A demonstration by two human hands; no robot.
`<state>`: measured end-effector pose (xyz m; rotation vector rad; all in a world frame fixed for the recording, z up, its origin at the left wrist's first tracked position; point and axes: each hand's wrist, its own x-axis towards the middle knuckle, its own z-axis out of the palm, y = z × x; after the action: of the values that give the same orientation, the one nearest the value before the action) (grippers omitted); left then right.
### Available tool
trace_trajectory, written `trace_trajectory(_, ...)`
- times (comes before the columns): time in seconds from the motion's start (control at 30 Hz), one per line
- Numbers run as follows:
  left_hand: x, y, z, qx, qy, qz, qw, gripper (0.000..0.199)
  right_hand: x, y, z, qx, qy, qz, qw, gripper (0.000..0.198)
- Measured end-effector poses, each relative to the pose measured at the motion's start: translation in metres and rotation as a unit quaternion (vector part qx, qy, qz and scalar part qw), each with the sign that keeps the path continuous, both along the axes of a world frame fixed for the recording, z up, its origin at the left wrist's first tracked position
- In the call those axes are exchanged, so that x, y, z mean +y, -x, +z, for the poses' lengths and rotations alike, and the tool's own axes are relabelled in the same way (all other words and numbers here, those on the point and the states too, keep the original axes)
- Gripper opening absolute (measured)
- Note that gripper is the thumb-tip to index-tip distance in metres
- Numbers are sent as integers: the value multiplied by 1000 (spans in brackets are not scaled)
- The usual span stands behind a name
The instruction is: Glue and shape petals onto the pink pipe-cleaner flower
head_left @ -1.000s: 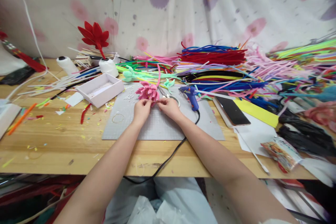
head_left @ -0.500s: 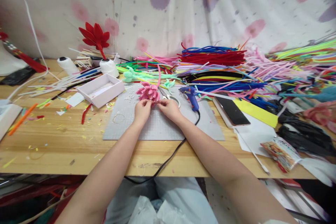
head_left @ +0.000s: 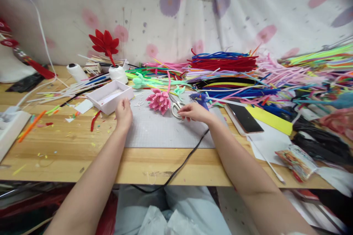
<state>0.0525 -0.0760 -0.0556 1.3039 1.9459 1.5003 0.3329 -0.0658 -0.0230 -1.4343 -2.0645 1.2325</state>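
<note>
Right-hand grip: thumb and fingers of the right hand (head_left: pixel 194 112) are bent over the handle loops of the scissors (head_left: pixel 174 110); whether a loop is pinched or merely touched cannot be told
Left-hand grip: the fingers of the left hand (head_left: pixel 124 115) are curled at the near right corner of the white box (head_left: pixel 111 105); whether anything is pinched, or the wall touched, cannot be told
Pink flower: the pink flower (head_left: pixel 159 101) is laid on the grey mat (head_left: pixel 165 134), between the two hands and held by neither; the scissors are placed just beside it
Done, by appearance: several rows of petals have been gathered into one head; the pink stem (head_left: pixel 168 80) is seen rising behind it, apparently joined; pale specks, probably beads, are shown among the petals
Left, by judgement: the head seems close to complete, though its underside is hidden; whether more trimming or beading is needed cannot be told
Loose beads: small white beads (head_left: pixel 139 105) are scattered on the mat, left of the flower; more appear to be kept in the box
Glue gun: the blue glue gun (head_left: pixel 200 98) is left lying behind the right hand, partly covered by it
Red flower: the red flower (head_left: pixel 104 43), apparently finished, is stood upright at the back
</note>
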Motion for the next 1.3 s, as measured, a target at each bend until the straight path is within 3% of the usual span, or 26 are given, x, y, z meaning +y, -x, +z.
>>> trace_trajectory(0.1, -4, 8, 1, 115, 28, 11, 993, 31, 1, -19, 10, 7, 11, -34, 999, 24)
trace_trajectory(0.2, -10, 4, -1, 204, 59, -38, 976, 19, 1, -37, 11, 13, 24, -37, 999, 30)
trace_trajectory(0.27, -12, 1, -4, 239, 57, -71, 967, 11, -1, -51, 8, 10, 42, -28, 999, 33)
trace_trajectory(0.43, -11, -2, -9, 295, 65, -107, 947, 14, -7, -84, -2, 32, 75, -28, 996, 40)
trace_trajectory(0.57, -7, -6, -8, 323, 68, -125, 936, 15, -5, -98, -8, -27, -8, -95, 995, 41)
trace_trajectory(0.73, -2, -11, -10, 349, 89, -131, 924, 15, 8, -92, -26, -40, -148, -232, 961, 42)
trace_trajectory(0.93, -1, -12, -12, 366, 96, -117, 918, 16, 15, -66, -43, -41, -182, -263, 946, 47)
trace_trajectory(1.03, -4, -11, -7, 339, 51, -103, 934, 15, 13, -55, -46, -83, -166, -314, 931, 45)
trace_trajectory(1.13, -10, -12, -1, 243, -9, -88, 966, 10, 14, -54, -49, -70, -161, -338, 925, 45)
trace_trajectory(1.23, -15, -22, 2, 48, -38, -88, 994, 11, 16, -58, -52, 45, -140, -369, 918, 44)
trace_trajectory(1.3, -17, -33, 4, -142, -21, -116, 983, 15, 18, -60, -52, 166, -117, -387, 900, 44)
